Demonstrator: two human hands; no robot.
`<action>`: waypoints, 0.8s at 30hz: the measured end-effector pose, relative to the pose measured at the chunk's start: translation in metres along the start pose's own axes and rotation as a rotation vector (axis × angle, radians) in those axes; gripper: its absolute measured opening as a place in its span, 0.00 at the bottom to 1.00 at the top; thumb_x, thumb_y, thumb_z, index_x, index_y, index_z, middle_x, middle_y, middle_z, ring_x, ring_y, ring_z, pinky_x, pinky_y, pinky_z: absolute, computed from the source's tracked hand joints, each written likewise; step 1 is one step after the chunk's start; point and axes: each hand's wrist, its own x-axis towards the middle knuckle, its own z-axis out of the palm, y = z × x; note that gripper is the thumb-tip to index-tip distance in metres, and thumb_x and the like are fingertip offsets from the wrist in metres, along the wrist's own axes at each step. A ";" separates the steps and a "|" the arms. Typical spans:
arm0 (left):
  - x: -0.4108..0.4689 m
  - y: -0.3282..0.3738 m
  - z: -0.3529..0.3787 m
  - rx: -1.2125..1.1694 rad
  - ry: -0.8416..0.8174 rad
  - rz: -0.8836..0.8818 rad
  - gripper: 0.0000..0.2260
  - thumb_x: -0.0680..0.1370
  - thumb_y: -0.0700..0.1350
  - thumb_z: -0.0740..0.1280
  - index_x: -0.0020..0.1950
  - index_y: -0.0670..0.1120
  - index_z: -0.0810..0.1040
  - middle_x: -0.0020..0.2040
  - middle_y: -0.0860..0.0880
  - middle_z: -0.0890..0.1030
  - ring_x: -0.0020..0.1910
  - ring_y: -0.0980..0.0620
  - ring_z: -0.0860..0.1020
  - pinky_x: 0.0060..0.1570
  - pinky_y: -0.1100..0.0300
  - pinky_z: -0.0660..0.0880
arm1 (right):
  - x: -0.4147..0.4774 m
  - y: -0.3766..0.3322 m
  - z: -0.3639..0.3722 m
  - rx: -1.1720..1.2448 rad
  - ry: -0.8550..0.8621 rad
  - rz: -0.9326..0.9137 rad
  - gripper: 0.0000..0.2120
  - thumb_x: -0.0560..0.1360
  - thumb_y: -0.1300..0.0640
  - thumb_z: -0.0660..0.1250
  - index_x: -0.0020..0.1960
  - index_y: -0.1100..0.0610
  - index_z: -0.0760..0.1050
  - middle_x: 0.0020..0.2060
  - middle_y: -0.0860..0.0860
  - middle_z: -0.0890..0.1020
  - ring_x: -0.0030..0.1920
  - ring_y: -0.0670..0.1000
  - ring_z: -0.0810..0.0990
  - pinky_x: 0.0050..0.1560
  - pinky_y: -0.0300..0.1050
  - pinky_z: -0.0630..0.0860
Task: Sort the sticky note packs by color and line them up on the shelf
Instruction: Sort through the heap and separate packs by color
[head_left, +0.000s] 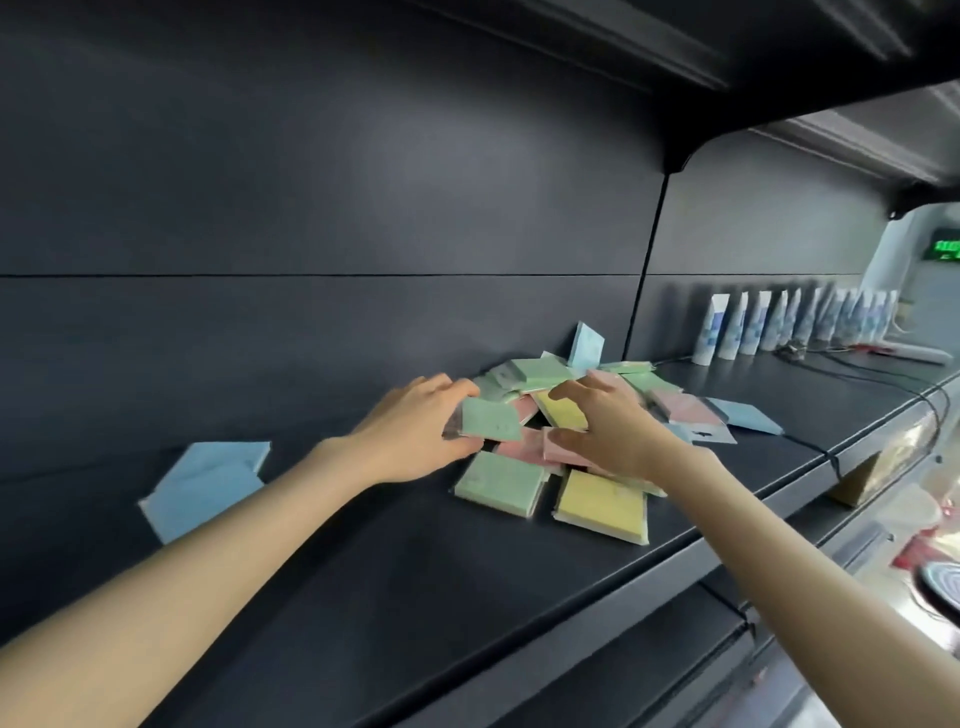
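Observation:
A loose pile of sticky note packs (540, 374) in green, pink, yellow and blue lies on the dark shelf (415, 597). My left hand (410, 436) grips a green pack (491, 420) at the pile's left edge, lifted slightly. My right hand (608, 426) rests over the pile's middle, thumb and fingers closed on a pink pack (563, 452), beside a yellow pack (561, 410). A green pack (498, 483) and a yellow pack (602, 506) lie flat in front. Two blue packs (205, 486) lean against the back wall at the left, apart from the pile.
A row of several white-and-blue tubes (779, 322) stands at the far right of the shelf. Black cables (883, 384) run along the shelf toward its front edge. An upper shelf (675, 78) overhangs. Lower shelves with goods (914, 545) show at the right.

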 end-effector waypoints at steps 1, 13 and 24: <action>0.009 -0.003 0.005 -0.011 -0.009 -0.003 0.24 0.77 0.57 0.63 0.71 0.52 0.64 0.67 0.53 0.69 0.65 0.51 0.67 0.61 0.53 0.68 | 0.008 0.006 0.004 0.004 -0.003 0.002 0.23 0.77 0.50 0.64 0.71 0.52 0.65 0.67 0.53 0.69 0.67 0.54 0.66 0.62 0.45 0.64; 0.050 -0.013 0.041 -0.152 -0.078 -0.172 0.27 0.74 0.59 0.67 0.70 0.52 0.66 0.70 0.56 0.67 0.67 0.55 0.67 0.64 0.58 0.66 | 0.087 0.041 0.046 0.146 -0.109 -0.130 0.25 0.75 0.48 0.67 0.69 0.54 0.67 0.64 0.54 0.73 0.62 0.55 0.72 0.58 0.46 0.68; 0.027 0.026 0.062 -0.084 -0.165 -0.598 0.34 0.68 0.70 0.64 0.64 0.47 0.72 0.62 0.56 0.67 0.63 0.55 0.66 0.58 0.60 0.67 | 0.116 0.051 0.064 0.241 -0.237 -0.387 0.31 0.74 0.45 0.67 0.72 0.59 0.64 0.68 0.57 0.70 0.68 0.58 0.67 0.66 0.49 0.65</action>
